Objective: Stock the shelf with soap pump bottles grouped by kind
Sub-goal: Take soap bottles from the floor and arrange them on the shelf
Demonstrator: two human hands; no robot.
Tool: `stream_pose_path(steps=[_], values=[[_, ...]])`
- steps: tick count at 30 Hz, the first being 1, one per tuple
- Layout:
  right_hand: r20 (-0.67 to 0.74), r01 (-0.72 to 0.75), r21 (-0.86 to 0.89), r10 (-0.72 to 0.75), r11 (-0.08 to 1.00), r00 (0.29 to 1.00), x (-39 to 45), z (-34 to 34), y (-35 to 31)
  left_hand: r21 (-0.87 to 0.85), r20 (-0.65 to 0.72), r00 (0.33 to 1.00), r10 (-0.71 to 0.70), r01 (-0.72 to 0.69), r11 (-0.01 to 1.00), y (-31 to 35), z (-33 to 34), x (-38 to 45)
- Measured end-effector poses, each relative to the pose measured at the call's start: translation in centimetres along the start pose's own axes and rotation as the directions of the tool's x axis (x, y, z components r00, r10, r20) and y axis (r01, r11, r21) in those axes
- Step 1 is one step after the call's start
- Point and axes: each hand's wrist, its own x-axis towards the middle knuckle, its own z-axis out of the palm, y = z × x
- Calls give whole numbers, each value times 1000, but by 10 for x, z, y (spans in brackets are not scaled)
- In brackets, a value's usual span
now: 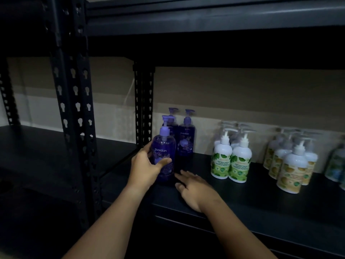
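My left hand (pixel 147 168) grips the purple bottle (pixel 164 156), near-left on the shelf (pixel 261 199); right hand (pixel 194 189) lies flat, released. Seat it upright, label forward, before 2 matching bottles (pixel 183 139).

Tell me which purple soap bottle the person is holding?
The front purple bottle, nearest the camera. The left hand wraps around it, while the two purple bottles behind it stand untouched.
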Motion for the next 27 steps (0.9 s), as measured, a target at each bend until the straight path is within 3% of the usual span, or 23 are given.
stream_pose_path(steps=[12,27], values=[[-35,-1,52,3,999,999,-4,-1,0,122,-70,997,16,-7,993,-36,36,48],[-60,14,77,-10,997,998,-8,-3,2,216,-47,998,36,-25,976,-64,49,74]])
